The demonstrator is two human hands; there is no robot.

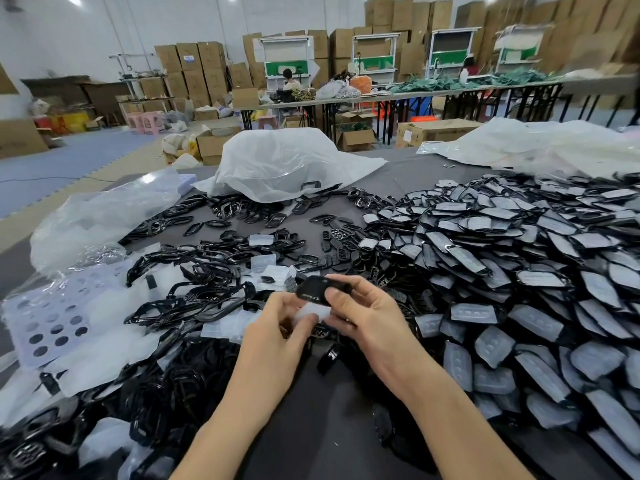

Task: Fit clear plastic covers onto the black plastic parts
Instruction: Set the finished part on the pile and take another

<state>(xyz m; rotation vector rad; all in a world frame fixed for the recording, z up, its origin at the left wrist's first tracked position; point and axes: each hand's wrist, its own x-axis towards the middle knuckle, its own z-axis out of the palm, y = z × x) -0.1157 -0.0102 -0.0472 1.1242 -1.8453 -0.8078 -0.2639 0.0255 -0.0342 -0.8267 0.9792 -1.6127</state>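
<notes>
Both hands meet over the middle of the grey table [408, 174]. My right hand [363, 315] grips a black plastic part [317, 289] with thumb on top and fingers beneath. My left hand [280, 327] pinches a clear plastic cover [313, 311] just under that part, touching it. A large heap of black parts with clear covers on them [519, 271] fills the right side. Loose black frames [194, 299] and loose clear covers [266, 263] lie to the left and ahead.
White plastic bags [284, 164] lie at the table's far side, with more clear bags [100, 216] at the left. A lilac sheet with round holes [52, 323] sits at the left edge. Cardboard boxes, long tables and seated people are far behind.
</notes>
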